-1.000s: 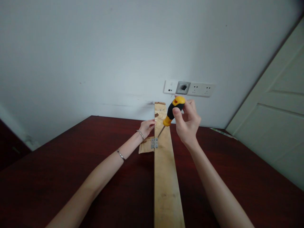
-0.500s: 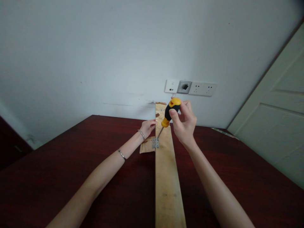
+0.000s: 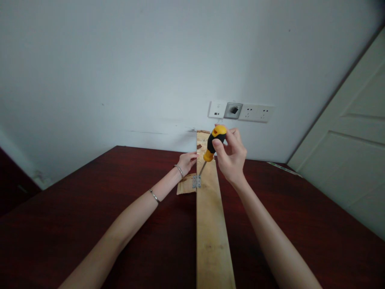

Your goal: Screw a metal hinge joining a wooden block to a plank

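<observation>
At a dark red table [image 3: 150, 249], a person's right hand [image 3: 232, 159], at the hinge's 2 o'clock, keeps its grip clamped on a yellow-and-black screwdriver [image 3: 212, 143], the tip at the top of a metal hinge [image 3: 196, 181]. The handle leans toward 1 o'clock, steeper than a second ago. The hinge spans a wooden plank [image 3: 210, 224], running 12 to 6 o'clock, and a smaller wood piece [image 3: 184, 186] at 9. The left hand [image 3: 187, 161], unmoved at the hinge's 11 o'clock, touches the plank's edge; whether its grip closes there cannot be told.
</observation>
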A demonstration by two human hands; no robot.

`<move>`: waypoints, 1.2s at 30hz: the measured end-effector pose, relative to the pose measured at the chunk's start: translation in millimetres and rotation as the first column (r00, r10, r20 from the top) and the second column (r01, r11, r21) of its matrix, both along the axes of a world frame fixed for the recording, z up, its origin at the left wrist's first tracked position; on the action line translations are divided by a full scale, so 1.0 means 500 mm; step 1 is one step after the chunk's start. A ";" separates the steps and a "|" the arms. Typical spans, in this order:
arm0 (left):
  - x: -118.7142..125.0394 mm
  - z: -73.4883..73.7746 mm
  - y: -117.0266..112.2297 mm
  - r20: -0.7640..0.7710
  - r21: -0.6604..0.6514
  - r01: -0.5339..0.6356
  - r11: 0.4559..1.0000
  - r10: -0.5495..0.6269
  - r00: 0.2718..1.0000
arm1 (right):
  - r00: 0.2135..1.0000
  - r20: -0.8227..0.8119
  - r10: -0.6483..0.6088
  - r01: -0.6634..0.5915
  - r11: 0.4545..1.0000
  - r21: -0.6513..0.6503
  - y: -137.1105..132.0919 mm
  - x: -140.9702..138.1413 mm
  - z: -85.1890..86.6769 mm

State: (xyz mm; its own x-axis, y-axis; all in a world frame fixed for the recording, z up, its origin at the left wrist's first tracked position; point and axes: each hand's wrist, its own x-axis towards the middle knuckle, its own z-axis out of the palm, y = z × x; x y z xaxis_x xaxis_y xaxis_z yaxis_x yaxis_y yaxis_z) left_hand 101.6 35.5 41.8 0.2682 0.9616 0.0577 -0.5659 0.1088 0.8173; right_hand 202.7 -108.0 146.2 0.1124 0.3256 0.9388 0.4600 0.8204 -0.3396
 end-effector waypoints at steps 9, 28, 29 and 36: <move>-0.002 0.005 -0.007 0.004 -0.011 0.000 1.000 0.000 1.000 | 0.999 0.000 0.034 -0.034 0.999 -0.011 0.000 -0.001 -0.002; -0.001 0.000 -0.009 0.013 -0.019 -0.006 1.000 0.006 1.000 | 0.996 0.085 0.013 -0.008 0.998 -0.063 0.007 0.008 0.001; -0.001 -0.003 -0.007 0.012 -0.023 -0.006 1.000 0.007 1.000 | 0.995 0.101 0.023 -0.016 0.997 -0.077 0.008 0.008 0.001; -0.001 -0.030 0.011 0.021 -0.058 -0.004 0.998 0.005 1.000 | 0.976 0.052 0.212 -0.199 0.961 -0.191 0.024 0.003 -0.015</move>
